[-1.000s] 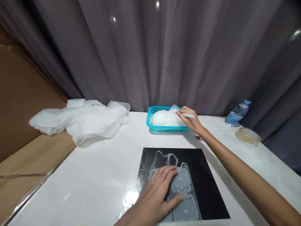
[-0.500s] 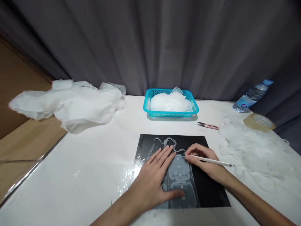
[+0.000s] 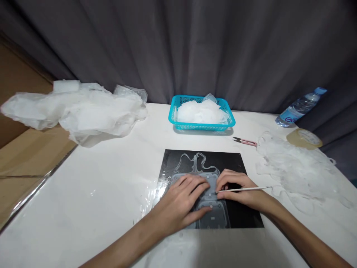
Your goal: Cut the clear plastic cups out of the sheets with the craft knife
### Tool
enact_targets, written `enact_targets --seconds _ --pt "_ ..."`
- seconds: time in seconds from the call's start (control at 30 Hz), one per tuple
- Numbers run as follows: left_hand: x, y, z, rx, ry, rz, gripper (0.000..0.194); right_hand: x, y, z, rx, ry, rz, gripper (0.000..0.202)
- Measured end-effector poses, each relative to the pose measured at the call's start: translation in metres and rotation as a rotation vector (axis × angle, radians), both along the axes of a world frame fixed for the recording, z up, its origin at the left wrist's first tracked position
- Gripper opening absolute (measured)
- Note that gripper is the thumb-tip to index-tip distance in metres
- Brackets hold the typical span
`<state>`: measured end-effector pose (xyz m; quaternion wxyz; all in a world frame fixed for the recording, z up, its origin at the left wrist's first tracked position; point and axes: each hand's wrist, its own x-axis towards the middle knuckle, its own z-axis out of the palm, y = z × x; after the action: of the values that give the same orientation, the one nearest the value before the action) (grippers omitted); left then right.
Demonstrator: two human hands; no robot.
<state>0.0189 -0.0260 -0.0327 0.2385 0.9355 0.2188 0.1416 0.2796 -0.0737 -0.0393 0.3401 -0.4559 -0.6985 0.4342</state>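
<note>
A translucent moulded sheet [image 3: 212,216] with rounded rectangular shapes lies on a black board [image 3: 245,212]. My left hand [image 3: 184,197] rests over the sheet with its fingers apart and slightly bent, holding nothing. At the sheet's right edge, my right hand [image 3: 237,186] pinches a thin white pen-like stick [image 3: 251,188], its rear end pointing right. Whatever else may be between those fingertips is hidden. A thin clear strip [image 3: 205,163] curls in loops beyond the sheet's far edge and runs down toward my right fingers.
A blue basket [image 3: 202,127] of white translucent pieces stands at the back. Pink-handled snips [image 3: 247,142] lie right of it. A bottle [image 3: 301,108], a tape roll [image 3: 304,139] and a scrap heap [image 3: 301,171] are at right. A pile of white sheets [image 3: 97,111] lies left.
My right hand has moved nearer along the sheet's right edge, and more of the clear strip stands apart at the upper right corner. My left fingers have drawn back and bent. The view has shifted slightly.
</note>
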Motion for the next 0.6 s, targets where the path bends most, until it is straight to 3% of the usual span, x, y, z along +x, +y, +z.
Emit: enact_targets --seconds 0.23,0.6 --pt "-0.001 0.000 -0.006 -0.020 0.008 0.013 0.058 -0.003 -0.005 -0.001 0.042 -0.005 0.083 0.013" --pt "0.003 0.034 -0.004 -0.042 0.024 -0.057 0.061 -0.005 -0.008 -0.004 0.090 -0.081 0.013 0.008"
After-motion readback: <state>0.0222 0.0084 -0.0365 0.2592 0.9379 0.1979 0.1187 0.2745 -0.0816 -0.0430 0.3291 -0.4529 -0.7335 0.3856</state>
